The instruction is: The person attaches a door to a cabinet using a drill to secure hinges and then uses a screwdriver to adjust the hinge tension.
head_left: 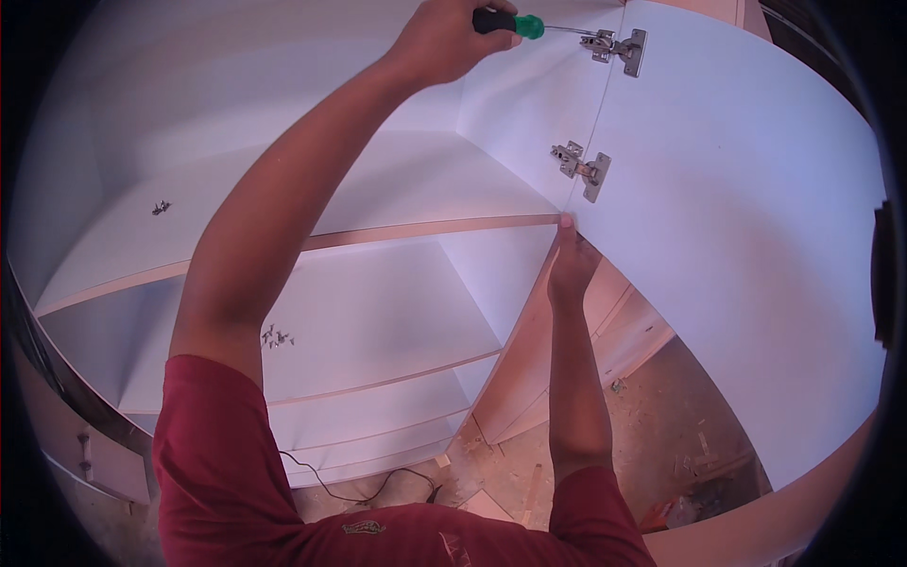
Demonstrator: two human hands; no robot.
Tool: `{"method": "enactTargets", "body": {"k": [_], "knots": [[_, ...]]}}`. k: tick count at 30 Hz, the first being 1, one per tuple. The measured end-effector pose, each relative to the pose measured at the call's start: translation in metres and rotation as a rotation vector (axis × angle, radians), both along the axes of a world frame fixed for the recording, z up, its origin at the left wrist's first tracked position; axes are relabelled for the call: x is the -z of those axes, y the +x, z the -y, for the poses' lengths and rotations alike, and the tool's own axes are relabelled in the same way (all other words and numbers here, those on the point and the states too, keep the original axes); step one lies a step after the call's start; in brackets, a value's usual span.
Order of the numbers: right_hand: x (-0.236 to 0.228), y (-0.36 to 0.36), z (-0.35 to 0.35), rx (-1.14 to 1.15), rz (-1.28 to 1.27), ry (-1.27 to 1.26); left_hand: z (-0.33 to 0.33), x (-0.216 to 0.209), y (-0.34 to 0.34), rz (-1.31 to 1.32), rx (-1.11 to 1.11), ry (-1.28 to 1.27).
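Up at the top, my left hand (439, 40) is closed round the black and green handle of a screwdriver (529, 26). Its thin shaft points right, with the tip at the upper metal hinge (631, 52). That hinge joins the cabinet's side wall to a large white door (737, 189) standing open on the right. A second, matching hinge (592, 176) sits lower on the same joint. My right hand (572, 269) grips the door's bottom corner near the shelf's end, thumb on the front; the other fingers are mostly hidden.
Small screws or fittings (162, 207) lie on the upper white shelf (397, 180), and more small metal pieces (277, 336) on the shelf below. A black cable (364, 499) runs near the cabinet's foot. Scraps litter the floor (661, 416) under the door.
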State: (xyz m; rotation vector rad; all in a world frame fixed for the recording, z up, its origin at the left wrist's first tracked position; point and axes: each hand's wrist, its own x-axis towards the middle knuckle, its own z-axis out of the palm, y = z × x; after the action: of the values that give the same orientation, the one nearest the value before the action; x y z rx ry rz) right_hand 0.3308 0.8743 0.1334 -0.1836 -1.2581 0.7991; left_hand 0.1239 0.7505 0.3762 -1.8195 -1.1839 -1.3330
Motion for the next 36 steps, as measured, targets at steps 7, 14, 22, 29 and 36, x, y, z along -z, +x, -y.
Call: {"method": "enactTargets", "body": {"k": [7, 14, 22, 29, 36], "knots": [[-0.009, -0.006, -0.003, 0.098, -0.063, -0.028, 0.041, -0.049, 0.025, 0.006, -0.01, -0.109], [-0.008, -0.01, -0.013, 0.159, -0.057, -0.024, 0.041, -0.043, 0.014, -0.237, -0.142, -0.037], [-0.011, -0.021, -0.005, 0.281, -0.171, 0.029, 0.033, -0.051, 0.01, -0.465, -0.32, -0.031], [-0.009, -0.031, -0.009, 0.287, -0.265, 0.027, 0.022, -0.053, -0.001, -0.603, -0.269, 0.184], [-0.01, -0.033, -0.007, 0.292, -0.314, 0.051, 0.041, -0.073, 0.028, -0.147, -0.353, -0.351]]}}
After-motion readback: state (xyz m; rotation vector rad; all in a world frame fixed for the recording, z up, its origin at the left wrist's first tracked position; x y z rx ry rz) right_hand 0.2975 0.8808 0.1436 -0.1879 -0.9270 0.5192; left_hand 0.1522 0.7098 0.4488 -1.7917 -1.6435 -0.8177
